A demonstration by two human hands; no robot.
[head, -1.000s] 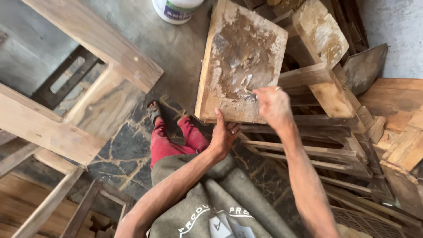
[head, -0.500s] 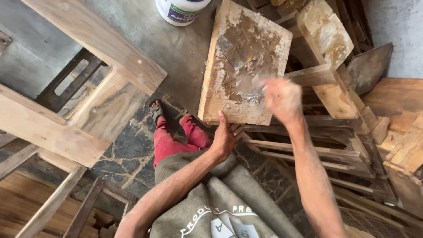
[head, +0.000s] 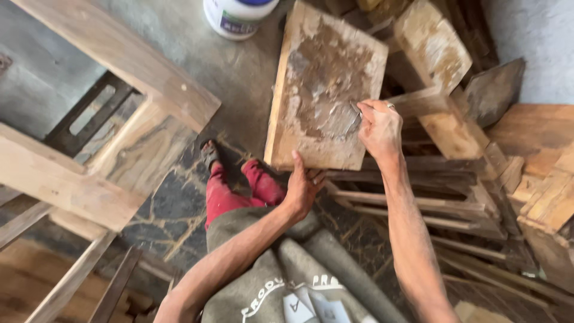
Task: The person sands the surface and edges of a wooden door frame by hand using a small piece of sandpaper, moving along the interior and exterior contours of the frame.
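left hand: the left hand (head: 303,185) gripped the near bottom edge of the wooden board (head: 326,90), thumb on top and fingers curled under.
right hand: the right hand (head: 379,128) had its fingers pinched shut on a small flat scraper (head: 354,121), its blade pressed on the board's right side.
board: it was tilted up in front of the person, smeared with pale, dried paste in the middle.
tub: a white tub (head: 238,15) stood on the grey floor, just past the board's far left corner.
around: a wooden frame (head: 113,96) was on the left, stacked wood pieces (head: 454,125) on the right.
below: red trousers (head: 233,188) showed under the board.
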